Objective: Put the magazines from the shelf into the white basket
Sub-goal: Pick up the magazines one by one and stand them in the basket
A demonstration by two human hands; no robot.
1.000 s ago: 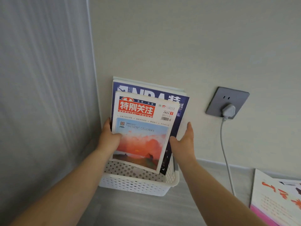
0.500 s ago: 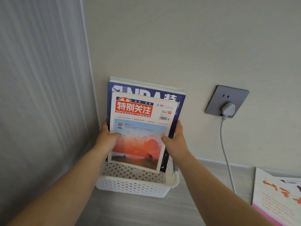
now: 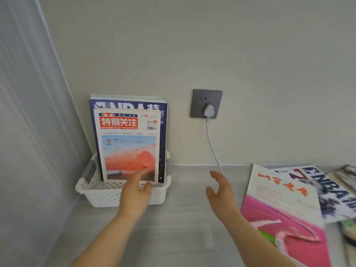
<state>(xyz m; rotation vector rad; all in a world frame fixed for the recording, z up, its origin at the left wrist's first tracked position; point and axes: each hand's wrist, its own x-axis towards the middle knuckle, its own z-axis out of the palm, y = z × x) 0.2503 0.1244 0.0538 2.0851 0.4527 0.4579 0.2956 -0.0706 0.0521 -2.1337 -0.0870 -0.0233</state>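
Note:
The white perforated basket (image 3: 100, 195) stands in the left corner of the grey shelf. Upright inside it lean a red-and-white magazine (image 3: 129, 147) and, behind it, a dark blue NBA magazine (image 3: 163, 132) with more behind. My left hand (image 3: 134, 195) hovers in front of the basket with relaxed fingers, its fingertips near the front magazine's lower edge, holding nothing. My right hand (image 3: 221, 191) is open in mid-air over the shelf, between the basket and a pink-and-white magazine (image 3: 283, 212) lying flat at the right. A second NBA magazine (image 3: 335, 193) lies partly under that one.
A grey wall socket (image 3: 206, 103) with a white plug and cable (image 3: 212, 147) sits on the wall right of the basket; the cable drops to the shelf behind my right hand. A pale side wall (image 3: 28, 132) closes the left. More magazines (image 3: 346, 174) lie at the far right edge.
Both hands have let go of the magazines, which now stand in the basket. The hands have pulled back, the right one moving rightward. The view has shifted right, revealing more magazines.

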